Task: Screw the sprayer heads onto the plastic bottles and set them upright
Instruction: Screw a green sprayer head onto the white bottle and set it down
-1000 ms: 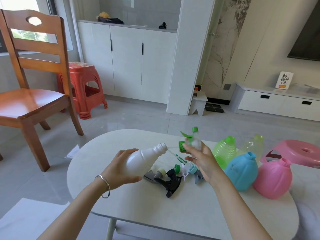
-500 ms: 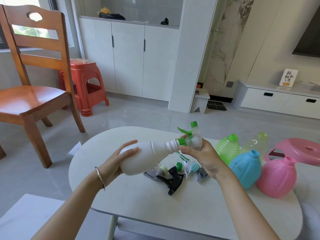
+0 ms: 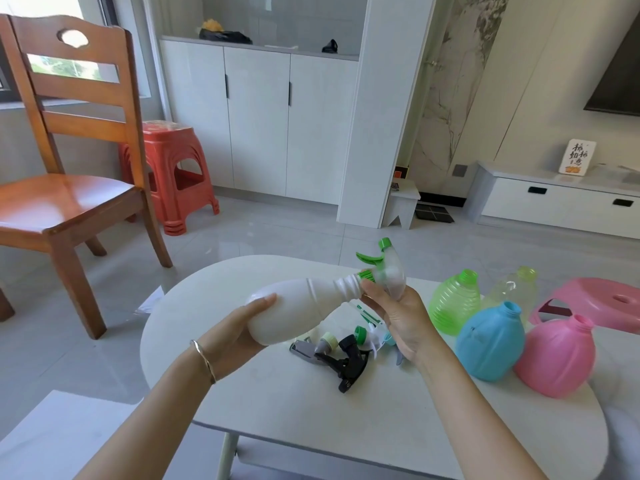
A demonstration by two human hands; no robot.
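The left hand (image 3: 239, 327) cups a smooth white bottle (image 3: 294, 311) — tilted, its ribbed neck up. The right hand (image 3: 398, 313) grips the frosted green-collared sprayer head (image 3: 386, 271) at that neck.

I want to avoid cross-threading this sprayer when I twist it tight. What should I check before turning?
1. Left hand grips the white bottle: ok.
2. Right hand holds the sprayer head: ok.
3. Green collar sits at the bottle's neck: ok.
4. Collar square on the threads: cannot tell.
5. Bottle upright: not ok, held tilted above the table.
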